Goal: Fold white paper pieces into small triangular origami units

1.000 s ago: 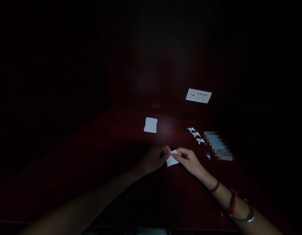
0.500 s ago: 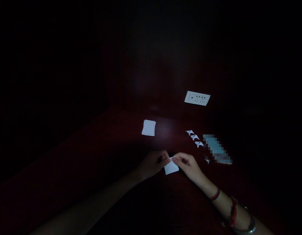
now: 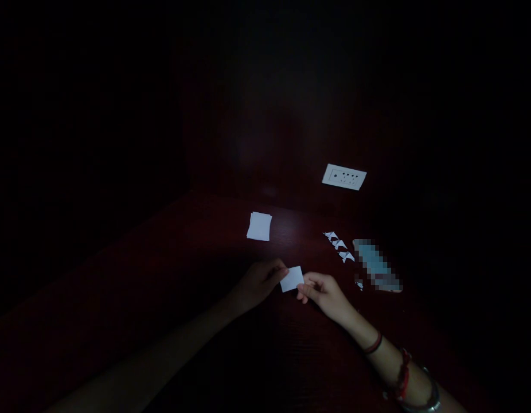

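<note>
A small white folded paper (image 3: 292, 279) lies between my two hands over the dark red table (image 3: 196, 252). My left hand (image 3: 259, 281) pinches its left edge with closed fingers. My right hand (image 3: 322, 291) is curled, its fingertips at the paper's right edge. Whether the right fingers grip the paper or only touch it is unclear in the dim light. Bracelets and red threads circle my right wrist.
A small stack of white paper squares (image 3: 259, 226) lies farther back. Several small folded paper pieces (image 3: 339, 245) sit in a row to the right, beside a blurred phone (image 3: 376, 265). A white socket plate (image 3: 343, 176) is on the back wall. The surroundings are very dark.
The paper now shows as a smaller flat rectangle, shifted slightly left and up. My right hand has drawn back a little to its right edge.
</note>
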Demonstrator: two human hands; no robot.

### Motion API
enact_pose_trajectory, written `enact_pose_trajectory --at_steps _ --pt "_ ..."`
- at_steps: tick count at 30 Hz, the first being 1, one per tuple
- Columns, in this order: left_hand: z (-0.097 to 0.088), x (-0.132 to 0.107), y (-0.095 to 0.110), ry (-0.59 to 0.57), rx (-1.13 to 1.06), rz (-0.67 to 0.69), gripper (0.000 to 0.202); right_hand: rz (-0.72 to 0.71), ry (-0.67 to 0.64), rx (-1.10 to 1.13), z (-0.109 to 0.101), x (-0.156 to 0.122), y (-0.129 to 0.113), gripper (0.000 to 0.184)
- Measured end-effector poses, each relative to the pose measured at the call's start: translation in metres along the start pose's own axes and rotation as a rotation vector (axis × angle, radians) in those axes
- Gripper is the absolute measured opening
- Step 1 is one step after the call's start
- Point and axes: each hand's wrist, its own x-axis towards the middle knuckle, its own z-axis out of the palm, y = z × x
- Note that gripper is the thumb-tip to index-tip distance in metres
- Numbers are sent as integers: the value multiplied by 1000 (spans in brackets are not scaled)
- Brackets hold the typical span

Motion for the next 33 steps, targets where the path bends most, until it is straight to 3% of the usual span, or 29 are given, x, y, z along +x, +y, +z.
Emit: enact_pose_trajectory --at_steps 5,11,17,23,27,33 --pt "4 1 -5 -73 66 7 16 37 -23 77 0 2 3 20" --pt "8 1 -13 -63 102 -12 17 -45 -16 -43 0 5 2 16" --pt "10 1 -11 -98 12 -15 28 16 41 -132 -4 4 3 21" --pt "10 3 -16 -87 124 -22 28 7 -52 -37 -1 6 12 19" --pt "12 3 -22 -94 167 -3 29 -31 41 -97 1 8 15 18" --pt "13 3 -22 -84 53 51 19 -40 105 -204 3 10 9 19"
